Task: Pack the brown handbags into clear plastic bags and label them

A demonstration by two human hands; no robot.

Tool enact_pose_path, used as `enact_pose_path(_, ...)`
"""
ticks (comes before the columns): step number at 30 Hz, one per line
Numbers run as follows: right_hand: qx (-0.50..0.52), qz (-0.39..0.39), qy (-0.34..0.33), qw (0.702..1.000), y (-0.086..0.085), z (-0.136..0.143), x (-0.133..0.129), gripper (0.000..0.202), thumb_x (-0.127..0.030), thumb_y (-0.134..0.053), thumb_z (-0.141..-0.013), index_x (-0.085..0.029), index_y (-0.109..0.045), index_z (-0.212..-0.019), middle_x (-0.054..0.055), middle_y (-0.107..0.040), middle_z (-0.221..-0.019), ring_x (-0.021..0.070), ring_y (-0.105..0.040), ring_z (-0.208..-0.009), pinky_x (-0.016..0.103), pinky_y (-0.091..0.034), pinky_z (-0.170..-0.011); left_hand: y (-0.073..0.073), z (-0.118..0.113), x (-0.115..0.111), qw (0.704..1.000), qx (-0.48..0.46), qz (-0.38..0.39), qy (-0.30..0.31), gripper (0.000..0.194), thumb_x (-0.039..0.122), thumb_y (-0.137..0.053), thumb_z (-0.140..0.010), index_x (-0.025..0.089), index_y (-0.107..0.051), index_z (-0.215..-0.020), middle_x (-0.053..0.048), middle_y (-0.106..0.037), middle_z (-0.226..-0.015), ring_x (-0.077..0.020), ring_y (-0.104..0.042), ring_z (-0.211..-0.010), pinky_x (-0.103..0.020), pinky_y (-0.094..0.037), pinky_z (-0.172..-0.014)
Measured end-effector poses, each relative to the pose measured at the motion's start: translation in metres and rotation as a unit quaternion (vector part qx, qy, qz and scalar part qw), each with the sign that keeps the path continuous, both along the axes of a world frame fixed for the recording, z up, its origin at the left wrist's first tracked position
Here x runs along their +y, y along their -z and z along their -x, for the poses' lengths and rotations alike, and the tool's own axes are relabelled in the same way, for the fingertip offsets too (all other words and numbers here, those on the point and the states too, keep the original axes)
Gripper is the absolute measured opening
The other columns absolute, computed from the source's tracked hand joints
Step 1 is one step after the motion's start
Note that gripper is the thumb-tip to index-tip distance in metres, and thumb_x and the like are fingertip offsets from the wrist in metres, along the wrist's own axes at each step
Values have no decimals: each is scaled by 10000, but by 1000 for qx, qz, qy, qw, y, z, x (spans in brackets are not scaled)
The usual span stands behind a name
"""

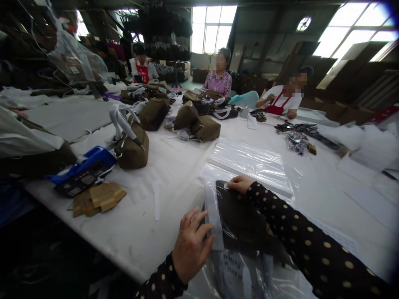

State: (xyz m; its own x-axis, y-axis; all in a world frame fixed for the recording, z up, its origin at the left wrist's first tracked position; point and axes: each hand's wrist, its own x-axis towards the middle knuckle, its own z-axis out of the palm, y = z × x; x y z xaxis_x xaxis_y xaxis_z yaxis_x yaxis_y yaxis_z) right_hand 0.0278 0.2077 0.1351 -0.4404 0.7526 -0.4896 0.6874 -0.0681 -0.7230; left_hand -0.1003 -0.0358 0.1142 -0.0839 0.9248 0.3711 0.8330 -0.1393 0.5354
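Along the left edge of the dark flat piece [238, 222] on the desk [177, 170], my left hand [193, 244] is open, fingers spread; at the piece's top edge, my right hand [241, 185] pinches it. Just beyond the piece lie clear plastic sheets [249, 160]; well left of it, a brown handbag [133, 147].

Both arms are covered by long black sleeves printed with round, pale cream polka dots. The left sleeve [166, 276] ends at the wrist of the bare left hand [191, 243]. The right sleeve [307, 234], visible over a longer stretch, narrows toward the bare right hand [240, 185], its dots loosely scattered.
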Motion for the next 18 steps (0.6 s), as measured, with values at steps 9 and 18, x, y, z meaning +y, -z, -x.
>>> enact_pose_path(9,-102,-91,2,991,4,6,-5,383,-544,-669,-570,-186,-535,-547,0,-526,-495,130,-500,-461,259,-417,-424,14,7,-22,999,-28,26,-26,211,215,-501,-819,246,-581,-1011,-61,-492,-1224,-257,-339,-1223,-468,-383,-974)
enact_pose_path(18,-6,-410,-182,894,-33,11,-64,539,-483,-649,-663,-162,-505,-1072,74,-602,-863,211,-560,-771,355,-450,-716,68,32,-124,900,-254,275,-223,671,424,-601,-679,95,-426,-1236,-162,-571,-1112,-262,-620,-840,-419,-518,-768)
